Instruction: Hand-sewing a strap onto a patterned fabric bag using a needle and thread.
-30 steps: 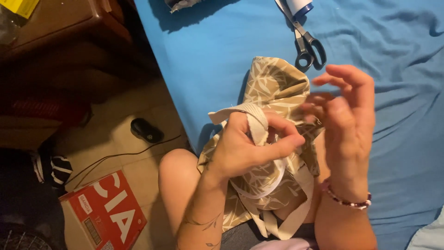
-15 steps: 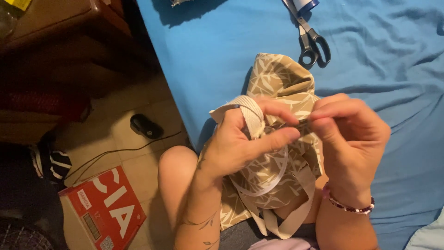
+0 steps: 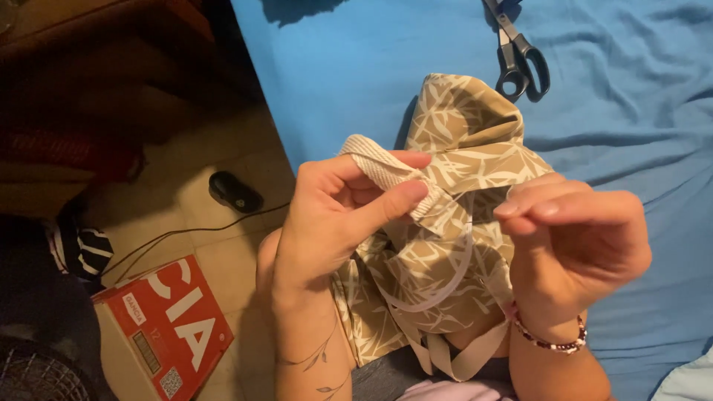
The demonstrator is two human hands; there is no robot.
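Lying left on the floor, red box (image 3: 163, 327) beside left hand (image 3: 334, 223).

One camera sits on my head and looks steeply down, close over my hands (image 3: 330, 223) and lap. It faces the blue sheet (image 3: 631, 148), whose left edge runs down the middle of the view. Left of that edge it takes in the floor (image 3: 223, 245) below. There is no second view to share anything with.
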